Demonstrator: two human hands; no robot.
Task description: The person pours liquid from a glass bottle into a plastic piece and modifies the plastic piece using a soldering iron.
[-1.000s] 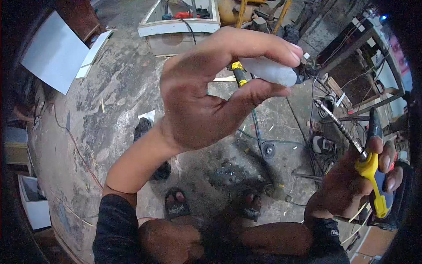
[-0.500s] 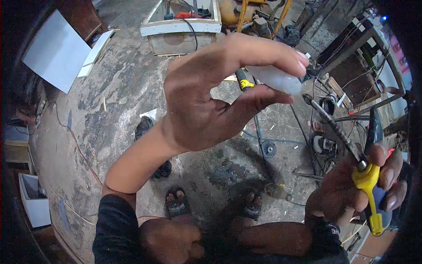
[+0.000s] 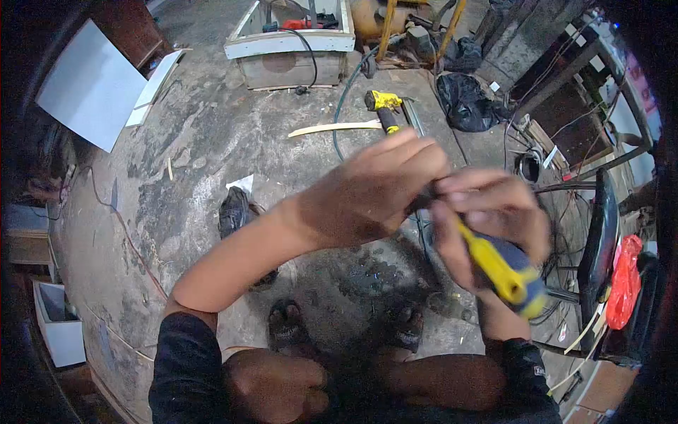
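My right hand (image 3: 505,212) is closed round a screwdriver (image 3: 501,272) with a yellow and dark blue handle, its butt angled down to the right. My left hand (image 3: 374,187) is curled shut with its back to me, right up against the fingers of my right hand. The screwdriver's shaft is hidden between the two hands. Whatever sits inside my left fingers is also out of sight. Both hands are raised over the floor, and the right one is smeared by motion.
A yellow and black power tool (image 3: 383,106) lies on the floor beyond my hands. Farther back stands a white-rimmed wooden box (image 3: 289,46). Black plastic bags (image 3: 466,106), a red bag (image 3: 624,283) and cables are at the right. A white board (image 3: 92,85) leans at the left.
My right hand has brought the screwdriver up and left to meet my left hand. My left hand has turned and lowered; the translucent white piece it pinched is now hidden.
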